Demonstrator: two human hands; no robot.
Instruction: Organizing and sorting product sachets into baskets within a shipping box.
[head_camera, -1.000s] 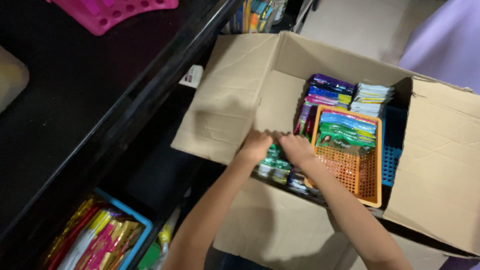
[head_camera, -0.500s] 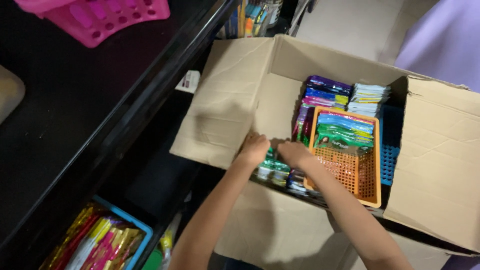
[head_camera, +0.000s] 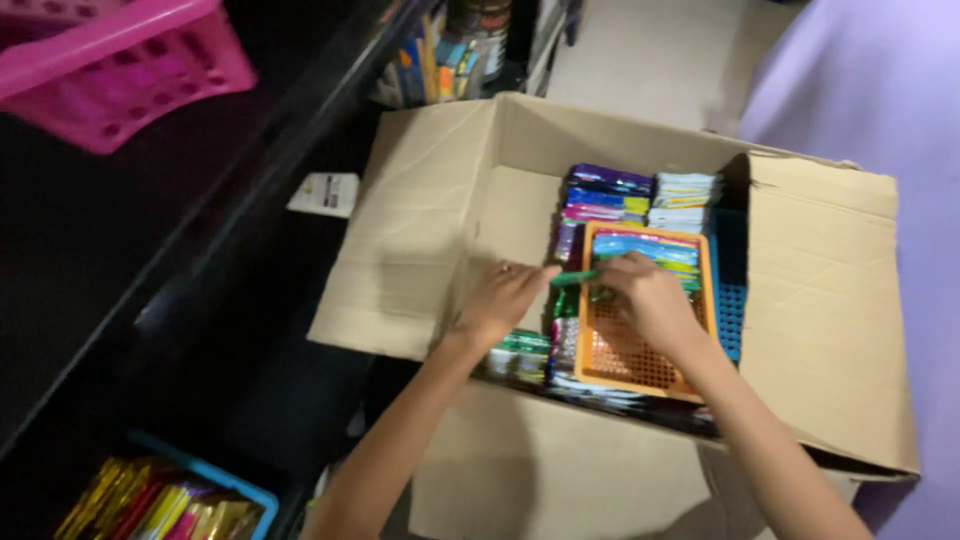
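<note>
Thin green foil packet (head_camera: 572, 278) is pinched between both hands, over the left rim of the orange perforated plastic basket (head_camera: 640, 360) inside the open brown cardboard box (head_camera: 800, 300). Left hand (head_camera: 505, 298) and right hand (head_camera: 645, 295) each close narrowly on 1 end. Risk: the slick packet slips into the packed sachet rows (head_camera: 610, 195), since the grip is fingertips only. Versus 0.5 s ago: hands have spread apart, packet lifted.

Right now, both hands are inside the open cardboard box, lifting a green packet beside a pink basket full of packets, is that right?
Not quite: the head view shows the basket in the cardboard box is orange, not pink. Otherwise yes: the left hand and right hand hold a green packet between them beside it.
</note>
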